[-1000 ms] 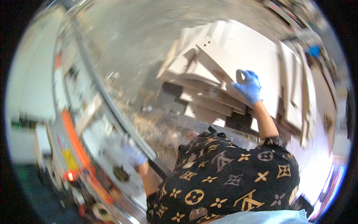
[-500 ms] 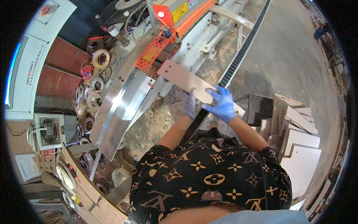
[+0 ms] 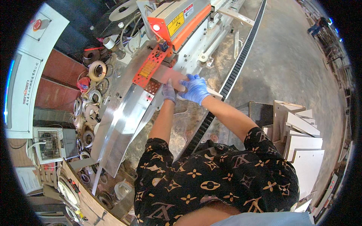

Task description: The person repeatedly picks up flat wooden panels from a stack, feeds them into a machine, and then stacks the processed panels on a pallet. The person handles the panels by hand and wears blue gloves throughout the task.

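Observation:
A narrow, pale flat board (image 3: 171, 75) lies at the machine's infeed, its far end beneath a red perforated guard (image 3: 148, 69). My left hand (image 3: 169, 92), in a greyish glove, grips the board's near left edge with its thumb on top. At the board's right end is my right hand (image 3: 196, 90), in a blue glove, with its fingers curled over the top face. What the fingers do underneath is hidden. The machine (image 3: 184, 24) has a grey housing, an orange band and a yellow label.
A black roller rail (image 3: 241, 56) runs along the machine's right side. Cut panels (image 3: 303, 150) lean in a stack at the right. Rolls of edging tape (image 3: 97, 71) crowd the floor at left, near a control cabinet (image 3: 32, 75). Farther off at the upper right, a person (image 3: 318, 26) is visible.
Both hands have moved forward and left with the board. Its far end, in front of the red guard before, is now under it. The warning lamp went from red to pale.

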The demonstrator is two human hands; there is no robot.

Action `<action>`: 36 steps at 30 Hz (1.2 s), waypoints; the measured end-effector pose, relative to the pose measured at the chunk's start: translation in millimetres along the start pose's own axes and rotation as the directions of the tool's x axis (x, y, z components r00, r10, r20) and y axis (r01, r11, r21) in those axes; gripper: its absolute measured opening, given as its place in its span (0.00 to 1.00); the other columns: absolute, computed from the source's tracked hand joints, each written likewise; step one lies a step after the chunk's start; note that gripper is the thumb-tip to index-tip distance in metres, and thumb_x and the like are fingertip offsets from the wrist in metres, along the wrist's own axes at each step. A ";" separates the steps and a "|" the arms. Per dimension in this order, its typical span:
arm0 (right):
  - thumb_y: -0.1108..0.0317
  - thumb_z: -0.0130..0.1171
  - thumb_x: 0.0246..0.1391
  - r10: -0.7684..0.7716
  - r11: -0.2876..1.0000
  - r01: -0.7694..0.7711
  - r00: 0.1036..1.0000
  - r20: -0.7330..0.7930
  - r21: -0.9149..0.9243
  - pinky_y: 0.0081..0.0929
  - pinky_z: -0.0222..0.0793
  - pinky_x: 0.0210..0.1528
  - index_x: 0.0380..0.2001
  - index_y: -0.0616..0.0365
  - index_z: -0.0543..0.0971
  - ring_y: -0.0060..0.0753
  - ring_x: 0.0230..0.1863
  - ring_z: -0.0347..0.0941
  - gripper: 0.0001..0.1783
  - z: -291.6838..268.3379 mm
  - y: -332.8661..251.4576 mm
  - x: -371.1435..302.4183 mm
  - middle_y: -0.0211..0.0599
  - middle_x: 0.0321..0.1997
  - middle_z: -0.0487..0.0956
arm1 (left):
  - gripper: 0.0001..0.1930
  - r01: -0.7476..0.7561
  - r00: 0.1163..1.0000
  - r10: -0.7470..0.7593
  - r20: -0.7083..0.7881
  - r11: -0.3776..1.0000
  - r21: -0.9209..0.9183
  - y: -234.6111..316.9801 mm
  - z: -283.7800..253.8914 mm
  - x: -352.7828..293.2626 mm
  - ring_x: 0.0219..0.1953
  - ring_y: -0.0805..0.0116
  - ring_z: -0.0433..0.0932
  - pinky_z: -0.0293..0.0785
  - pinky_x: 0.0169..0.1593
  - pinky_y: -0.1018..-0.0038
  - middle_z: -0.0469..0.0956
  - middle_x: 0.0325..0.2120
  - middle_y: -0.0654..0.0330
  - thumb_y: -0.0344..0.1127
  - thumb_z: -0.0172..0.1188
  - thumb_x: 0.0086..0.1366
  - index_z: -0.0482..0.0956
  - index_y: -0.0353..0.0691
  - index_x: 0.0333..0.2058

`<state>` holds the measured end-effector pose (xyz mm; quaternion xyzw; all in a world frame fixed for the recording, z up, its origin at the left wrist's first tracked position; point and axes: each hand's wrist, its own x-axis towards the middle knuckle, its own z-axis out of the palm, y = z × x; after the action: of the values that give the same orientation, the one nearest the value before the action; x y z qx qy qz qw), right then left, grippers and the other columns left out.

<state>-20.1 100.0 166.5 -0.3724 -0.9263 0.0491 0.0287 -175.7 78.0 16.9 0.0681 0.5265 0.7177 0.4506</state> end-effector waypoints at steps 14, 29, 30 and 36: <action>0.40 0.61 0.40 0.020 0.997 -0.039 0.968 0.252 0.073 0.41 0.68 0.52 0.52 0.36 0.76 0.46 0.54 0.69 0.33 -52.2 49.6 87.3 0.39 0.54 0.73 | 0.22 0.065 0.998 -0.067 -0.021 0.994 -0.084 -4.4 48.4 126.1 0.43 0.63 0.74 0.71 0.46 0.67 0.75 0.46 0.55 0.44 0.52 0.65 0.72 0.33 0.50; 0.48 0.58 0.53 0.611 0.661 -0.267 0.734 -0.297 0.702 0.44 0.59 0.63 0.54 0.46 0.74 0.50 0.61 0.63 0.27 -59.3 122.1 -211.4 0.46 0.60 0.70 | 0.39 -0.790 0.608 -0.075 0.790 0.044 0.612 -16.1 92.0 -133.0 0.61 0.52 0.62 0.59 0.62 0.64 0.63 0.59 0.47 0.39 0.66 0.54 0.58 0.33 0.61; 0.48 0.59 0.53 0.671 0.637 -0.319 0.677 -0.301 0.701 0.44 0.60 0.62 0.52 0.47 0.75 0.50 0.60 0.64 0.26 -65.6 119.6 -253.4 0.46 0.59 0.70 | 0.39 -0.680 0.706 -0.172 0.687 0.104 0.726 -21.2 94.4 -145.5 0.59 0.52 0.64 0.62 0.61 0.66 0.62 0.59 0.47 0.34 0.65 0.54 0.57 0.36 0.62; 0.48 0.59 0.51 0.790 0.227 -0.948 0.045 -0.611 0.224 0.39 0.56 0.64 0.48 0.46 0.78 0.43 0.57 0.67 0.23 -138.5 70.1 -497.0 0.39 0.54 0.75 | 0.39 -0.798 0.589 -0.039 0.807 0.134 0.588 -42.5 103.6 -115.5 0.61 0.53 0.62 0.61 0.63 0.66 0.60 0.62 0.50 0.22 0.62 0.55 0.54 0.42 0.64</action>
<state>398.8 -184.4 288.0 -0.8496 -0.4295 -0.1810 0.2467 -24.4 68.6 70.9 0.7156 0.5976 0.2699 0.2406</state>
